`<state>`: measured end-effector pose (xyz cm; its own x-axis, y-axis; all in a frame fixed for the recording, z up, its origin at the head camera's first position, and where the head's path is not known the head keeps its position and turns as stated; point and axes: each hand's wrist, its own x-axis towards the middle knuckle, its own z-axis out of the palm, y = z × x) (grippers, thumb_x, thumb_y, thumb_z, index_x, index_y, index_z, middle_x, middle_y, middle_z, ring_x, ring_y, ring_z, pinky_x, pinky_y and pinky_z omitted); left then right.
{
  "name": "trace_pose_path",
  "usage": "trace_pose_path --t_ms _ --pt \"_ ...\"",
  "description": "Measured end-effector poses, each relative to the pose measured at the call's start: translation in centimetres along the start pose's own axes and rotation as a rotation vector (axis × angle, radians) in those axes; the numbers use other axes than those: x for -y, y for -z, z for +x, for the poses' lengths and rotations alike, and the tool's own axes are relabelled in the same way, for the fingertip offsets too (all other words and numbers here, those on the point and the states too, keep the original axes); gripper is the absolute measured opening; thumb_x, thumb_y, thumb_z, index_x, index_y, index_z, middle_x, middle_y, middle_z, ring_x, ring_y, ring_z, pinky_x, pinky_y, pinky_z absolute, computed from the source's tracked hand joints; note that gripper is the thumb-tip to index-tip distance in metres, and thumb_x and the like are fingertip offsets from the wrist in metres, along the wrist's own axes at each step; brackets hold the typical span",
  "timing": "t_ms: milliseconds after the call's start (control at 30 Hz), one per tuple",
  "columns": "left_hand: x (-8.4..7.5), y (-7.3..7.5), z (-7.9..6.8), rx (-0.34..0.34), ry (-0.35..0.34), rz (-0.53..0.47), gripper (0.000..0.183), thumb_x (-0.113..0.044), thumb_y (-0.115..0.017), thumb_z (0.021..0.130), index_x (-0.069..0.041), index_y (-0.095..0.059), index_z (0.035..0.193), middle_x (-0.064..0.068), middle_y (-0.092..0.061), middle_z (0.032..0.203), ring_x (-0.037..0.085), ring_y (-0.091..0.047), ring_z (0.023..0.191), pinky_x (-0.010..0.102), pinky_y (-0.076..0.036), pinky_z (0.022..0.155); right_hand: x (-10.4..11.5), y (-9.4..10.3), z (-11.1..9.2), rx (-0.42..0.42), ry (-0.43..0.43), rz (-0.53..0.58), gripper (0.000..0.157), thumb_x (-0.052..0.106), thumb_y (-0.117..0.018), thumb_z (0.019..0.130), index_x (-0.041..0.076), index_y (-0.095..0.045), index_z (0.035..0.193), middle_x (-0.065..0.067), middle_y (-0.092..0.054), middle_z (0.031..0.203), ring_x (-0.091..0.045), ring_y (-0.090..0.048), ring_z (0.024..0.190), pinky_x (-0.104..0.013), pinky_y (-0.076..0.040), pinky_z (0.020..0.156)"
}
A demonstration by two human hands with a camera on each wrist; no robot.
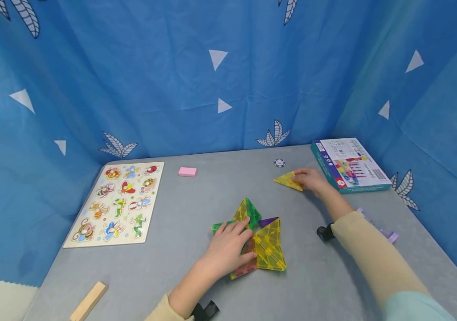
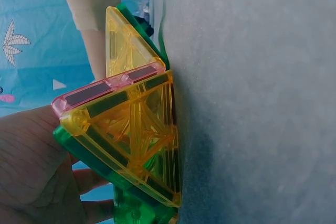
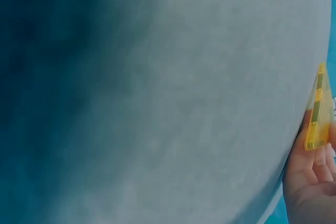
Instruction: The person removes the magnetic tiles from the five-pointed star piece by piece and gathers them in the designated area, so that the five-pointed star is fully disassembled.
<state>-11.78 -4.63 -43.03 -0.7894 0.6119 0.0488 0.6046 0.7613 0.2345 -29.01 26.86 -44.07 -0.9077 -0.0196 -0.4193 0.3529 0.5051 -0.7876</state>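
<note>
My left hand point(image 1: 228, 245) lies over a cluster of translucent magnetic tiles point(image 1: 269, 247), fingers spread and touching it. The cluster has yellow, green, red and purple triangles standing at angles. In the left wrist view, the fingers pass behind the yellow and green tiles point(image 2: 136, 135), under a pink tile edge point(image 2: 110, 85); the thumb is hidden there. Farther back on the right, my right hand point(image 1: 310, 180) pinches a yellow triangular magnetic tile point(image 1: 286, 180) by one end. That tile point(image 3: 316, 116) shows at the right edge of the right wrist view.
A puzzle board with insect pictures point(image 1: 118, 203) lies at left. Behind are a pink block point(image 1: 187, 172) and a poker chip point(image 1: 279, 163). A teal-edged box point(image 1: 352, 165) sits back right. A wooden block point(image 1: 89, 302) is front left; a purple object point(image 1: 389, 235) lies partly behind the right sleeve.
</note>
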Motion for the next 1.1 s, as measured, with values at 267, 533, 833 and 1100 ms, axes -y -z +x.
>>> trace_pose_path --t_ms 267,533,833,1100 --pt "0.1 -0.1 -0.2 0.001 0.009 -0.009 0.038 -0.051 -0.064 0.083 -0.024 -0.058 0.111 0.003 -0.036 0.147 0.024 -0.042 0.127 0.054 -0.029 0.104 0.2 -0.1 0.2 -0.009 -0.013 -0.026 0.048 0.022 -0.053 0.096 -0.001 -0.040 0.136 -0.022 -0.040 0.134 -0.029 -0.045 0.108 -0.040 -0.043 0.095" --pt "0.1 0.1 -0.1 0.000 0.002 -0.003 0.039 -0.050 -0.064 0.084 -0.024 -0.058 0.112 0.003 -0.036 0.147 0.025 -0.042 0.127 0.054 -0.029 0.104 1.0 0.7 -1.2 -0.019 0.110 -0.233 0.045 0.016 -0.054 0.094 -0.001 -0.043 0.135 -0.024 -0.048 0.128 -0.034 -0.049 0.112 -0.045 -0.044 0.093" --pt "0.0 -0.1 -0.1 0.005 0.006 0.002 0.038 -0.051 -0.064 0.083 -0.024 -0.058 0.109 0.003 -0.037 0.146 0.025 -0.042 0.127 0.054 -0.029 0.103 2.4 -3.1 -6.2 0.294 0.518 -0.430 0.045 0.020 -0.068 0.086 -0.002 -0.055 0.123 -0.018 -0.059 0.117 -0.031 -0.054 0.105 -0.043 -0.048 0.087" --pt "0.0 -0.1 0.0 -0.010 0.001 0.015 0.036 -0.051 -0.064 0.083 -0.024 -0.058 0.106 0.003 -0.037 0.146 0.025 -0.043 0.126 0.054 -0.030 0.103 2.3 -6.7 -7.9 0.548 0.575 -0.558 0.056 0.029 -0.076 0.078 0.004 -0.056 0.124 -0.004 -0.059 0.118 -0.022 -0.054 0.106 -0.042 -0.044 0.092"
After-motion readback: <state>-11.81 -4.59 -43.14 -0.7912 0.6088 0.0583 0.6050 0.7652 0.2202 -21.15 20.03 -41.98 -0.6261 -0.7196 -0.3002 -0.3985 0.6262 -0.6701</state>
